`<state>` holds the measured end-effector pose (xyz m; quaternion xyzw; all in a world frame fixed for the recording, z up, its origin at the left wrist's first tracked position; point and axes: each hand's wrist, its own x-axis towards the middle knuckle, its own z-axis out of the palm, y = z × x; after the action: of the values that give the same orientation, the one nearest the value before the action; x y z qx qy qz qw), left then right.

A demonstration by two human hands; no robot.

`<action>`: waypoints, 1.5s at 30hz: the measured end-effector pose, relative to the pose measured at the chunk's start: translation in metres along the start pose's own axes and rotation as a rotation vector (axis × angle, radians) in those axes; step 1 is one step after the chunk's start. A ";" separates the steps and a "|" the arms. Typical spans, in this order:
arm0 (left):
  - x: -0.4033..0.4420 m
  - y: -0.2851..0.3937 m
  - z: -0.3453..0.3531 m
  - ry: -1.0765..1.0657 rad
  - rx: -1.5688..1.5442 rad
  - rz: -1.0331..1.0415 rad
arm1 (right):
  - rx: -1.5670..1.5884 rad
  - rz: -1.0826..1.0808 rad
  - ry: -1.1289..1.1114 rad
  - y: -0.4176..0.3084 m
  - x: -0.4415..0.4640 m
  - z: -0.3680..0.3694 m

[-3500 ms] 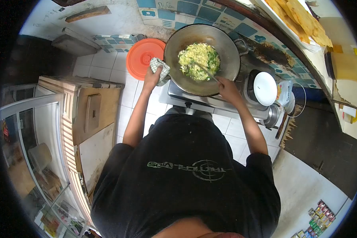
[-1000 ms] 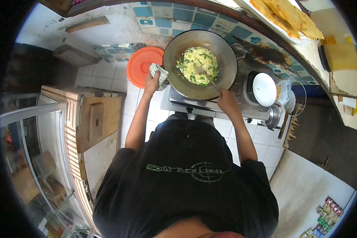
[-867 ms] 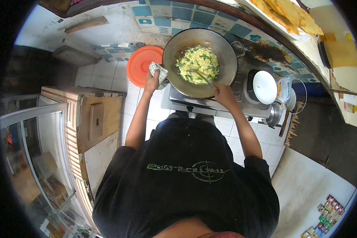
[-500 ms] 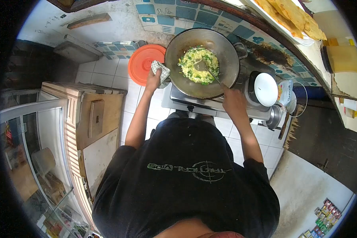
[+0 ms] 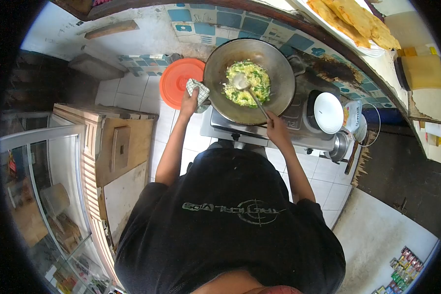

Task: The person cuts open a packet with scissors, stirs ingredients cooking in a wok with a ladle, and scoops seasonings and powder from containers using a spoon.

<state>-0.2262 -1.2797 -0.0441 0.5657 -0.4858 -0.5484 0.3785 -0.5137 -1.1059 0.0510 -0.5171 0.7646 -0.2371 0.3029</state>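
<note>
A large metal wok [image 5: 281, 63] sits on the gas stove [image 5: 220, 122]. In it lies a heap of chopped egg-yellow and green food [image 5: 259, 78]. My right hand [image 5: 278, 131] is closed around the handle of a ladle [image 5: 256, 99], whose round bowl rests on the left part of the food. My left hand [image 5: 189, 102] grips a checked cloth [image 5: 199, 91], folded at the wok's left side where its handle would be; the handle is hidden under the cloth.
An orange round lid [image 5: 174, 81] is left of the wok. Right of it stand a white bowl [image 5: 329, 113], a metal pot [image 5: 338, 148] and a plastic packet [image 5: 352, 112]. A shelf above holds a plate of flat fried food [image 5: 353, 22]. A wooden cabinet [image 5: 125, 147] stands at left.
My right hand has moved slightly left and down with the ladle, whose bowl now shows on top of the food. The food has shifted a little; my left hand stays on the cloth.
</note>
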 end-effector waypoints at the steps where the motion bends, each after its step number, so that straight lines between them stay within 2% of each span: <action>1: -0.003 0.003 0.000 0.009 -0.015 -0.008 | -0.025 -0.010 0.022 0.001 -0.007 -0.007; 5: -0.009 0.003 -0.006 0.055 -0.020 -0.047 | -0.090 0.055 -0.051 -0.001 -0.025 -0.029; 8: -0.025 0.015 -0.013 0.126 0.053 -0.070 | -0.186 0.025 0.001 0.013 -0.024 -0.022; 11: -0.031 0.008 -0.039 0.173 0.115 -0.070 | -0.309 0.025 0.107 -0.026 -0.037 -0.039; 14: -0.041 0.006 -0.062 0.178 0.085 -0.080 | -0.203 0.003 0.138 -0.047 -0.045 -0.048; 17: -0.050 0.000 -0.073 0.210 0.092 -0.102 | -0.020 0.130 -0.103 -0.043 -0.044 -0.042; 20: -0.058 -0.001 -0.077 0.226 0.079 -0.091 | 0.147 -0.026 -0.067 -0.016 -0.049 -0.017; 23: -0.066 -0.001 -0.073 0.207 0.014 -0.044 | 0.104 0.029 -0.110 -0.004 -0.045 -0.002; 26: -0.077 0.014 -0.065 0.217 0.057 -0.107 | 0.013 0.072 -0.017 -0.010 -0.043 0.000; 29: -0.078 0.006 -0.068 0.223 0.060 -0.133 | 0.056 0.148 -0.075 -0.037 -0.041 -0.015; 32: -0.076 0.006 -0.067 0.199 0.040 -0.134 | 0.222 -0.041 -0.040 -0.015 -0.031 0.009; 35: -0.069 -0.015 -0.074 0.228 0.098 -0.159 | 0.157 -0.067 -0.051 -0.002 -0.020 0.027; 38: -0.072 0.004 -0.068 0.202 0.077 -0.155 | 0.074 0.021 0.082 -0.002 -0.022 0.012; 41: -0.079 0.004 -0.069 0.192 0.007 -0.163 | 0.052 0.169 0.054 0.018 -0.025 -0.016; 45: -0.087 0.004 -0.062 0.141 -0.156 -0.185 | -0.024 0.026 0.085 0.056 -0.008 -0.022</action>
<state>-0.1591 -1.2026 -0.0116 0.6141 -0.3598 -0.5761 0.4020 -0.5630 -1.0772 0.0304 -0.5000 0.7864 -0.2455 0.2671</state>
